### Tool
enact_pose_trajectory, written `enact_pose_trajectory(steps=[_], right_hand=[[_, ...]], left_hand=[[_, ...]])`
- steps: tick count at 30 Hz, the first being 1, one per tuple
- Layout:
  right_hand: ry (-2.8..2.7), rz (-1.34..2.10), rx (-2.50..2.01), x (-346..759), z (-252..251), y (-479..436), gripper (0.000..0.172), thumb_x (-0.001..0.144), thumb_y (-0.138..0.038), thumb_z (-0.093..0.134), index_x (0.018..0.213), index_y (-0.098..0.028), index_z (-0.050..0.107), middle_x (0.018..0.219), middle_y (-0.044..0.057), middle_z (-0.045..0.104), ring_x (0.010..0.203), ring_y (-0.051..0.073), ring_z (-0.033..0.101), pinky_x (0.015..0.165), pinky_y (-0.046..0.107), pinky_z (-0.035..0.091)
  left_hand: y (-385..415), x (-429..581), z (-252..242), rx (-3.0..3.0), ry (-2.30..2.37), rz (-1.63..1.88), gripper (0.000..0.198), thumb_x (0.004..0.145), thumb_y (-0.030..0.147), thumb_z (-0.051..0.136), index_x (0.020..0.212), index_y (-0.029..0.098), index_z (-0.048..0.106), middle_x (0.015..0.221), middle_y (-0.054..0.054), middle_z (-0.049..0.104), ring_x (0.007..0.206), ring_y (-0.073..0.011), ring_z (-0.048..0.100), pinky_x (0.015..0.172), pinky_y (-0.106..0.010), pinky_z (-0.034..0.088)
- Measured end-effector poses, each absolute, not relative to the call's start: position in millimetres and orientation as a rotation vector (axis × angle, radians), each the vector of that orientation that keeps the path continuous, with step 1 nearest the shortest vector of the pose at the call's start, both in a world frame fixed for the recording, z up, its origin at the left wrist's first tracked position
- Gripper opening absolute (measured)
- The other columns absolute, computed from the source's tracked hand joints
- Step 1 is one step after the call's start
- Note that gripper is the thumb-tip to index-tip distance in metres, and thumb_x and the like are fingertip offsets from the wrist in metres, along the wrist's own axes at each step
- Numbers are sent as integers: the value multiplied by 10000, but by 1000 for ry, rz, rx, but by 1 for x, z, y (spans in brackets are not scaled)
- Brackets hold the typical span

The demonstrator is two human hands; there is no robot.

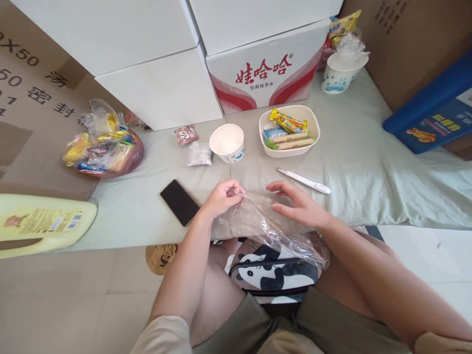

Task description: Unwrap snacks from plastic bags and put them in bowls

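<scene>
A clear crinkled plastic bag lies over the front edge of the pale green cloth and down onto my lap. My left hand pinches the bag's upper left corner, fingers closed on the film. My right hand rests on the bag's right side with fingers stretched out and slightly spread. A black phone lies just left of my left hand. A white pen-like tool lies just beyond my right hand.
An empty white paper cup and a white bowl of wrapped snacks stand behind the hands. Small packets, a bagged snack pile, a yellow jug, white boxes, another cup and a blue box surround them.
</scene>
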State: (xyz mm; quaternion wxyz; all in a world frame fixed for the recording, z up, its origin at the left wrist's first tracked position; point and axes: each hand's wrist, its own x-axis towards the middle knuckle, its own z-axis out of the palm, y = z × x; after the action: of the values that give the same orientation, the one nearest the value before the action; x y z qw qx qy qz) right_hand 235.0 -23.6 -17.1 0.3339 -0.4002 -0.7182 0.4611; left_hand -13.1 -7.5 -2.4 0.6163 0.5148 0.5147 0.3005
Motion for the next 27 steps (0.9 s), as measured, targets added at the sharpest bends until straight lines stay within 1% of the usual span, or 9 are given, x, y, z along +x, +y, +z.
enact_pose_trajectory(steps=[2, 3, 5, 7, 9, 11, 13, 20, 27], right_hand=[[-1958, 1249, -1051, 229, -21, -24, 532, 799, -398, 695, 1276, -207, 556, 1286, 134, 649, 1153, 262, 636, 939, 423, 539], [-2001, 1267, -1071, 227, -22, -25, 584, 782, -373, 706, 1312, -199, 533, 1265, 134, 658, 1092, 252, 657, 908, 411, 542], [-2077, 1317, -1121, 226, -20, -27, 567, 783, -318, 684, 1313, -181, 537, 1075, 91, 714, 862, 204, 676, 795, 360, 535], [-2103, 1384, -1136, 228, -16, -28, 353, 823, -296, 614, 1156, -176, 626, 798, 10, 683, 653, 147, 596, 664, 293, 476], [-2043, 1400, -1142, 231, -12, -26, 174, 862, -312, 549, 918, -184, 653, 648, -31, 583, 586, 121, 514, 585, 254, 396], [-1928, 1344, -1186, 234, -11, -23, 196, 867, -344, 533, 761, -189, 591, 604, -39, 509, 577, 113, 464, 549, 242, 339], [-1823, 1282, -1249, 236, -11, -20, 216, 850, -362, 539, 711, -196, 542, 587, -46, 457, 562, 110, 426, 533, 244, 310], [-1458, 1403, -1215, 229, -17, -16, 170, 794, -388, 583, 792, -227, 528, 666, -35, 529, 572, 128, 479, 544, 267, 409], [-1361, 1438, -1208, 223, -15, -16, 208, 788, -404, 628, 781, -241, 499, 611, -47, 538, 588, 144, 533, 618, 297, 466]], left_hand=[[-6, -4, -1, 1204, 1122, 677, 333, 659, 289, 695, 683, 212, 371, 718, 28, 602, 552, -88, 553, 563, -238, 429], [-6, 1, -1, 1216, 1095, 670, 337, 663, 291, 697, 680, 212, 370, 706, 31, 596, 548, -88, 548, 570, -243, 433], [-6, 6, 0, 1256, 1065, 679, 340, 671, 310, 708, 684, 212, 383, 712, 22, 603, 572, -98, 558, 603, -258, 452], [-4, 8, 1, 1336, 1087, 780, 343, 663, 351, 739, 727, 209, 433, 795, -14, 644, 692, -135, 613, 704, -288, 490], [-1, 6, 0, 1435, 1186, 990, 400, 637, 431, 772, 823, 212, 492, 950, -66, 673, 917, -196, 648, 859, -330, 494], [3, 1, -3, 1486, 1297, 1187, 495, 631, 543, 757, 922, 222, 518, 1089, -100, 654, 1111, -241, 616, 971, -355, 462], [6, -2, -7, 1487, 1335, 1276, 532, 655, 606, 717, 978, 230, 523, 1147, -108, 633, 1182, -253, 592, 1013, -362, 447], [7, 6, -17, 1161, 1569, 1332, 316, 798, 433, 648, 1003, 217, 544, 1112, -81, 656, 1099, -190, 620, 979, -322, 484], [-2, 20, -10, 635, 1210, 1115, 307, 769, 354, 733, 982, 184, 593, 998, -48, 698, 885, -125, 676, 924, -288, 530]])
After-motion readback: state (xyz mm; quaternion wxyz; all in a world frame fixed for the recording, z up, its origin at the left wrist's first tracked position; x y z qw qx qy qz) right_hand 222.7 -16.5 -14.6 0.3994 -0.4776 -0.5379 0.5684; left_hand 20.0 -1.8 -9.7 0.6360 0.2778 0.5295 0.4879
